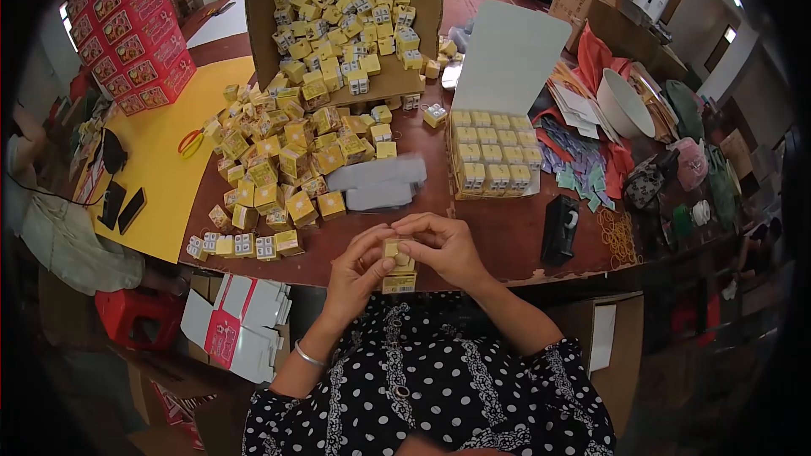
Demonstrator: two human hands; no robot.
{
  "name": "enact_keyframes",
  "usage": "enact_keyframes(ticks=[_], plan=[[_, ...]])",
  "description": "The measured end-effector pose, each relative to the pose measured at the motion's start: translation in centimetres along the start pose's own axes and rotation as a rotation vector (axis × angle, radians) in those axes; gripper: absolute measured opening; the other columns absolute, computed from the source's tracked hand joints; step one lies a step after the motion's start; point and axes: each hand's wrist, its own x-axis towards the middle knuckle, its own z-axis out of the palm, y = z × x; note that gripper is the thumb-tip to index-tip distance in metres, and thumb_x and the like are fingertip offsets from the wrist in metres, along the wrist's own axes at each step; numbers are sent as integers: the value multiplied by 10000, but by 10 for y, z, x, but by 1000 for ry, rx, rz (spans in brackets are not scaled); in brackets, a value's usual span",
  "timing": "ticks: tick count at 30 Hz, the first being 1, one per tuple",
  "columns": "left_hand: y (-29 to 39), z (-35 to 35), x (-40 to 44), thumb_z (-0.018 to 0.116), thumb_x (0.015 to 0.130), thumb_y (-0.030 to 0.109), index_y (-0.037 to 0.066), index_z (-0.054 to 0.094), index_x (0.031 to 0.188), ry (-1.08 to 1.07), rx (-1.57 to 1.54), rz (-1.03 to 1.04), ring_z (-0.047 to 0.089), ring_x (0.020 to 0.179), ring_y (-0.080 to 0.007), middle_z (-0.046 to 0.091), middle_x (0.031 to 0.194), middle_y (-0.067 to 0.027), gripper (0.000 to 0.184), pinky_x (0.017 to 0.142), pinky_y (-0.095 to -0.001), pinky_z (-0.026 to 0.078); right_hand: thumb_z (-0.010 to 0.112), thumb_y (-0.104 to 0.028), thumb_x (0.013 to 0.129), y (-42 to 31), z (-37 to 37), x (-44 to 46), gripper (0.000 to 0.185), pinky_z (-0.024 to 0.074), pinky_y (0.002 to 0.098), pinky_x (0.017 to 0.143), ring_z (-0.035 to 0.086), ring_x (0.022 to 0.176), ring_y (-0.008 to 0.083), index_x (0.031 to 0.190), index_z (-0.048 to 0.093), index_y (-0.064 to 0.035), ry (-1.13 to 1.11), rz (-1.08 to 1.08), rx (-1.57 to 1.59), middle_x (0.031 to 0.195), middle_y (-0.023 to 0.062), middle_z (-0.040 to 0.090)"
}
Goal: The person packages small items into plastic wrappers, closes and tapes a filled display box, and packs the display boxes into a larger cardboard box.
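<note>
**Small yellow box held between two hands at the edge of the bench**

The left hand and right hand come together on one box at the bench's front edge, close to the person's body. Holding it there — near and straight under the eyes — probably lets both thumbs reach its upper side with the other fingers steadying it from beyond.

The layout looks meant for short reaches. Loose yellow boxes lie heaped on the bench, ahead of the hands and to the left. Behind them a large carton faces the person with its opening, presumably so its contents can come out onto the wood. To the right, a white display box has its lid raised at the back, which leaves the ordered rows of boxes inside exposed from above. A black tape dispenser and a tangle of rubber bands lie farther right, likely kept on that side to be handy without crowding the middle.

As for the grip, the fingers of both hands are curled in, parted only by the box itself. The left thumb presses near its left side, the right thumb lies over its top, and the fingertips nearly meet at its far end. The nearest face, with print on it, sticks out uncovered below the thumbs — toward the person. How hard either hand squeezes cannot be told.
</note>
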Motion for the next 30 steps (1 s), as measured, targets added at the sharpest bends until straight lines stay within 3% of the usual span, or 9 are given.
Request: enact_keyframes(ticks=[1, 4, 12, 15, 19, 30], plan=[[0, -2, 1, 665, 952, 50, 19, 526, 1370, -38, -61, -134, 600, 1178, -175, 519, 1384, -119, 442, 927, -280, 544, 699, 50, 886, -1, -3, 2, 247, 515, 314, 1013, 624, 1133, 176, 1131, 671, 56, -3, -6, -3, 1222, 126, 627], [3, -2, 1, 653, 960, 45, 34, 462, 1425, -78, -32, -151, 613, 1140, -154, 564, 1324, -89, 503, 864, -257, 555, 698, 19, 898, -2, -8, 4, 233, 516, 309, 988, 634, 1102, 160, 1127, 677, 50, 29, 75, -70, 1192, 112, 660], [9, 1, 4, 642, 957, 24, 63, 479, 1410, -47, -46, -135, 636, 1041, -114, 629, 1215, -64, 483, 748, -178, 529, 656, -99, 957, -14, -14, 10, 238, 501, 286, 957, 646, 1057, 139, 1148, 685, 41, -24, 188, -65, 1154, 90, 702], [8, 3, 4, 643, 957, 25, 51, 483, 1401, -48, -24, -91, 629, 1080, -130, 618, 1229, -81, 472, 829, -228, 550, 669, -92, 946, -17, -16, 10, 275, 502, 287, 963, 648, 1068, 145, 1195, 687, 25, -93, 191, -27, 1167, 100, 700], [7, 1, 4, 648, 955, 28, 38, 490, 1394, -52, -49, -69, 620, 1126, -151, 608, 1252, -90, 468, 917, -276, 548, 674, -71, 936, -21, -17, 11, 289, 500, 297, 975, 645, 1099, 161, 1215, 700, -5, -180, 62, -254, 1216, 125, 685], [7, 3, 3, 647, 951, 23, 21, 493, 1417, -34, -27, 9, 600, 1179, -173, 580, 1327, -85, 490, 937, -277, 537, 689, -79, 930, -18, -12, 14, 246, 525, 295, 931, 658, 1068, 159, 1157, 723, 10, -127, 53, -203, 1225, 130, 690]])
